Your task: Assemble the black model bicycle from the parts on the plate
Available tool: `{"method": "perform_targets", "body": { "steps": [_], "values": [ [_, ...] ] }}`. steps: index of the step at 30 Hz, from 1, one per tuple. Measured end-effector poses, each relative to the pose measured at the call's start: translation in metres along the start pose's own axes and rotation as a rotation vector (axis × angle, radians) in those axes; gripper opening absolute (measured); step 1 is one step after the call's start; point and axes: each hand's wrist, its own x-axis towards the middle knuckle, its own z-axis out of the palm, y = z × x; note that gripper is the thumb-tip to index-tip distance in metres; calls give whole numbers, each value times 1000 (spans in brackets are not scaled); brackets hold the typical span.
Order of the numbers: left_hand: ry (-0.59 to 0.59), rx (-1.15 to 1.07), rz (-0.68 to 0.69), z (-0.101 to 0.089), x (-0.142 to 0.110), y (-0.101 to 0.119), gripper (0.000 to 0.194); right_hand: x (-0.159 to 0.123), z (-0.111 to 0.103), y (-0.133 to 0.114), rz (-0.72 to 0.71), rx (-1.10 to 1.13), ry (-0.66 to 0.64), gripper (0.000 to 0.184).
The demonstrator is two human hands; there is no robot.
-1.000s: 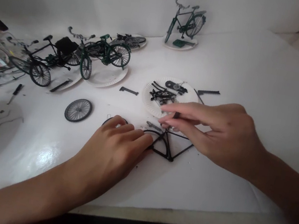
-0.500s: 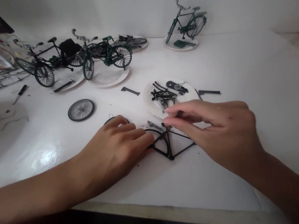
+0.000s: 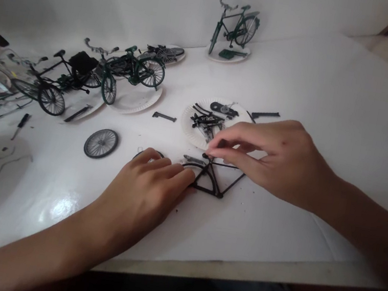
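Observation:
A black miniature bicycle frame point(image 3: 222, 190) lies flat on the white table, with a curved black fender along its rear end. My left hand point(image 3: 157, 184) presses its curled fingers on that rear end and grips it; the fingertips are hidden. Above the seat-tube top, my right hand point(image 3: 271, 151) pinches a small black piece point(image 3: 221, 143) between thumb and forefinger. Most of that piece is covered by the fingers, so its kind is unclear. Just behind the frame lies a small grey part point(image 3: 193, 159). A wheel point(image 3: 157, 154) is partly hidden behind my left hand.
Behind my right hand is a paper plate point(image 3: 187, 132) of small parts. A spoked wheel point(image 3: 101, 143) and a screwdriver point(image 3: 22, 121) lie to the left. Assembled miniature bicycles stand at the left and back, including a green one point(image 3: 236, 26). A black bar point(image 3: 266, 114) lies beyond the plate.
The view has shifted slightly, so everything sits a little further left. Both hands keep their grip, and the right fingers remain at the seat-tube top.

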Motion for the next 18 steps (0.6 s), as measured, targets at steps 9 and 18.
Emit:
{"method": "perform_targets", "body": {
  "steps": [9,18],
  "values": [
    [-14,3,-8,0,1,0,16,-5,10,3,-60,25,50,37],
    [-25,-5,-1,-1,0,0,14,-4,1,-8,-8,-109,93,23]
  ]
}}
